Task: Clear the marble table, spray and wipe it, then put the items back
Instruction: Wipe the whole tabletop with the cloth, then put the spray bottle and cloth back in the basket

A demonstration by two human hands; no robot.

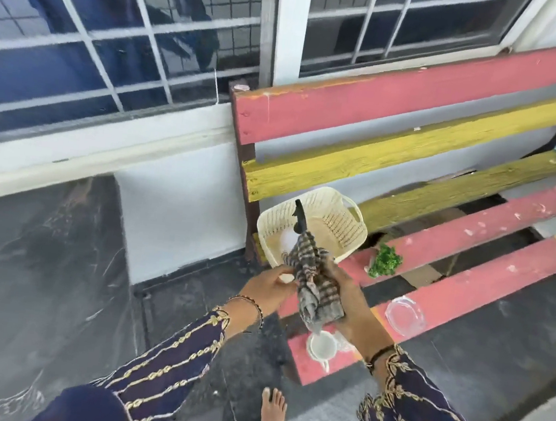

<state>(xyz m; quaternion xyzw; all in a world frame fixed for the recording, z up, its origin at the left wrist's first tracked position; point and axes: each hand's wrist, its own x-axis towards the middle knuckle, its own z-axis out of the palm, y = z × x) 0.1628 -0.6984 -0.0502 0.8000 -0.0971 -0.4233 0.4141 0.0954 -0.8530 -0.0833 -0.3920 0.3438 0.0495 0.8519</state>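
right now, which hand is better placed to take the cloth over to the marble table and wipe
Left, probably. The left hand already pinches the striped cloth and is on the side of the marble table. The right hand also holds the cloth but is over the bench, farther away.

The cloth is grey-striped, the basket cream, the bench pink-and-yellow.

Cream basket fills the worktop's left end, green sprig, glass dish and white cup dot the front slats, striped cloth gripped by left hand and right hand hangs over the cup, open slats rightward.
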